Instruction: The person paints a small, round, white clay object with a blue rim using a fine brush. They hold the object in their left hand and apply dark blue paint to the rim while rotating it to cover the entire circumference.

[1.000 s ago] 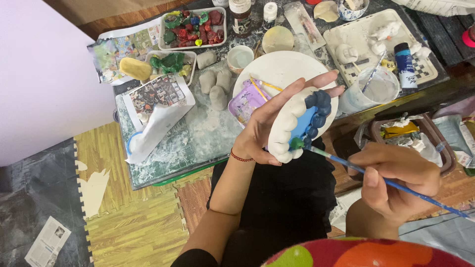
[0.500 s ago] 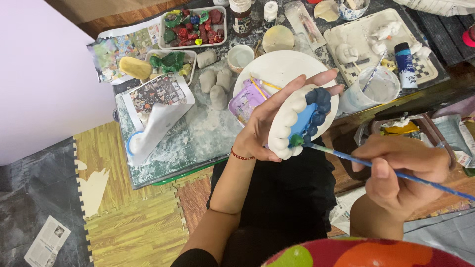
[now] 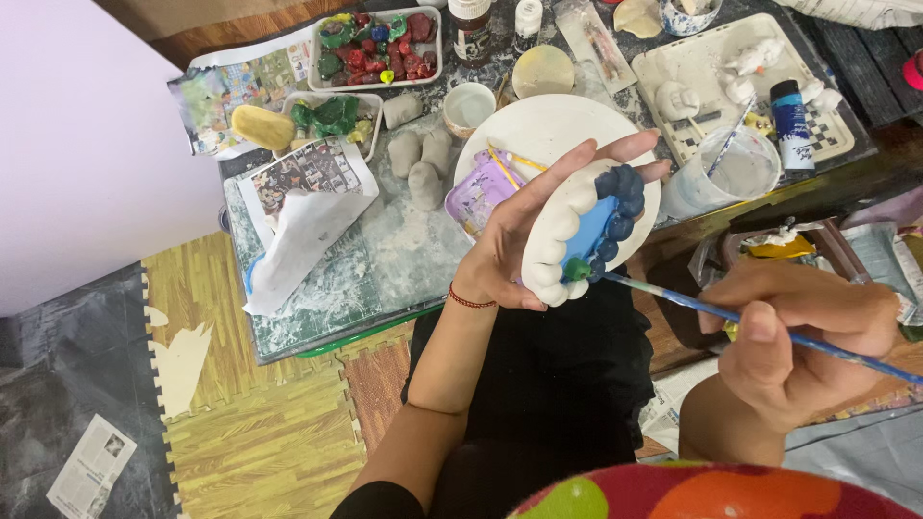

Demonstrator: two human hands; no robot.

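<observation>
The left hand (image 3: 514,252) cradles a white clay piece (image 3: 575,234) above the worktop (image 3: 375,269), fingers spread, grip clamped on its edge. The right hand (image 3: 803,336) pinches a blue paintbrush (image 3: 692,306), grip closed on the handle; the bristles touch the piece's blue-painted lower end.

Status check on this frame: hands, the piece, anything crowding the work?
Left hand grips white clay piece, part painted blue. Right hand holds thin paintbrush, tip at the piece's lower edge. White plate behind; nothing blocking.
</observation>
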